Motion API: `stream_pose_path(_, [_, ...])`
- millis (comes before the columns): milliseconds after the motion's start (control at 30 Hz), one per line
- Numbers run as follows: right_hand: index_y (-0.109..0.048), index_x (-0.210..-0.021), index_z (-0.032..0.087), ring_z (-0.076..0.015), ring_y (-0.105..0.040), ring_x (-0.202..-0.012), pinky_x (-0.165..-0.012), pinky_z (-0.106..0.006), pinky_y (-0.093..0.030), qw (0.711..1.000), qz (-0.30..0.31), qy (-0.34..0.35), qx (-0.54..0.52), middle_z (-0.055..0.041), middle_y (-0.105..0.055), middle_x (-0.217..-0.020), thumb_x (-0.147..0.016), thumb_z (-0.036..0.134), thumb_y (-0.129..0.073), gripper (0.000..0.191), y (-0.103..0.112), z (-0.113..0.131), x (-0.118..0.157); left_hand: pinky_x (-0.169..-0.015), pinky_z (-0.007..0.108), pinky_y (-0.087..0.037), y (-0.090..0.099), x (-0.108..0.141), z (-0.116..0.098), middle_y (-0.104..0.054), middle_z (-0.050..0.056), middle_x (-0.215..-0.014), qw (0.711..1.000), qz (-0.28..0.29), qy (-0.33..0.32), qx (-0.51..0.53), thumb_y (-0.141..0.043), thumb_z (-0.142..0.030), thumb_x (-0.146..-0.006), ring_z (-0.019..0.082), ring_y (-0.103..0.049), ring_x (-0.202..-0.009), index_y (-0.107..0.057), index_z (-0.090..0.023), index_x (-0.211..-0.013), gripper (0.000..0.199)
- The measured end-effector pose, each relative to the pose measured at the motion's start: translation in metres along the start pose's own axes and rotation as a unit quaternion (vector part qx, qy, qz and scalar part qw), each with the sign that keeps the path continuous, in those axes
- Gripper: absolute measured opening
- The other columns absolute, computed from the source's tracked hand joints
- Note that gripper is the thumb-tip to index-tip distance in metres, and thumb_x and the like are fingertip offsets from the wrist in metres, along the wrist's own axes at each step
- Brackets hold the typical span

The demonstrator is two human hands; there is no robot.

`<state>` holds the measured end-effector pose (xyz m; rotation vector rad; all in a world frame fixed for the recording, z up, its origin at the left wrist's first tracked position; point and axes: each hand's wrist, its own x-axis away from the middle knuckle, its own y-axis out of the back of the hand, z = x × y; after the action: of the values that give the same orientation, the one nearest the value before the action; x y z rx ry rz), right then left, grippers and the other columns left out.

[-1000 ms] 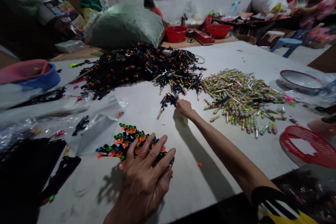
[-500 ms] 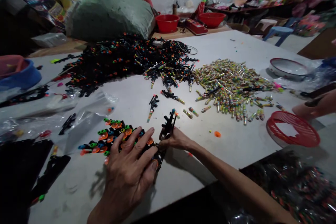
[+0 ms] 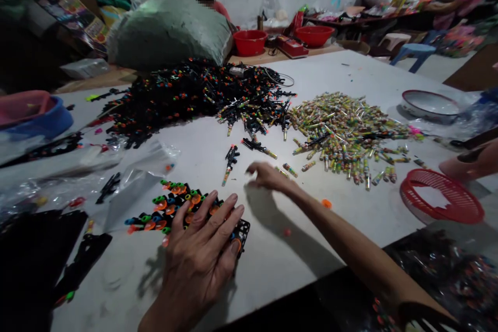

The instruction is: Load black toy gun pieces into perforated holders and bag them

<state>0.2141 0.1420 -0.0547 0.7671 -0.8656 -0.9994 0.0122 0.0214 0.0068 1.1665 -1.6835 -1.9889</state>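
Left hand (image 3: 204, 254) spread wide, palm down, over bundle of small black plastic toy guns with orange, green and blue tips (image 3: 175, 207) on white tabletop (image 3: 272, 290). Right hand (image 3: 267, 175) above tabletop, fingers bunched, blurred — cannot tell if anything between them. Near it: upright-lying black toy gun with candy-filled clear tube (image 3: 230, 161), another slanted beside (image 3: 259, 148). Beyond — heap of black toy guns (image 3: 167, 96); right, heap of colourful candy-filled tubes (image 3: 346, 129).

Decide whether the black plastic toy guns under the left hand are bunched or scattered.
Bunched: the toy guns lie packed together, their orange, green and blue parts crowded closely at the left hand.
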Motion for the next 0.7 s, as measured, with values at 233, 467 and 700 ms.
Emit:
stream_pose_path(233, [-0.065,-0.084,0.007,-0.028,-0.058,-0.095,-0.071,-0.029,-0.041,0.992,-0.068,-0.106,0.03,-0.0184,-0.065,-0.09,-0.064,0.004,-0.056,0.022,0.049,-0.046,-0.044,-0.103,0.051,-0.022,0.002,0.0,-0.003,-0.043,0.0,-0.137,1.0,0.006,0.002,-0.009,-0.048,-0.025,-0.082,0.025,-0.03,-0.131,-0.04,-0.024,-0.131,0.05])
stream_pose_path(467, [-0.057,-0.08,0.013,-0.0111,-0.057,-0.054,-0.051,-0.02,-0.043,0.955,0.056,0.015,-0.29,0.0005,-0.059,-0.06,-0.068,0.016,-0.05,0.015,-0.019,-0.017,0.032,-0.104,0.051,-0.021,0.002,0.001,-0.004,-0.045,0.0,-0.136,1.0,0.0,0.018,0.018,-0.046,-0.025,-0.083,0.025,-0.032,-0.13,-0.043,-0.025,-0.129,0.047])
stream_pose_path(700, [-0.051,-0.07,0.017,-0.0086,-0.045,-0.058,-0.052,-0.019,-0.039,0.874,0.059,0.088,-0.473,0.0057,-0.049,-0.064,-0.055,0.017,-0.069,0.023,-0.073,-0.008,0.046,-0.104,0.051,-0.02,0.004,0.0,-0.005,-0.046,0.001,-0.136,1.0,0.012,0.019,0.016,-0.046,-0.025,-0.082,0.026,-0.032,-0.13,-0.042,-0.025,-0.13,0.048])
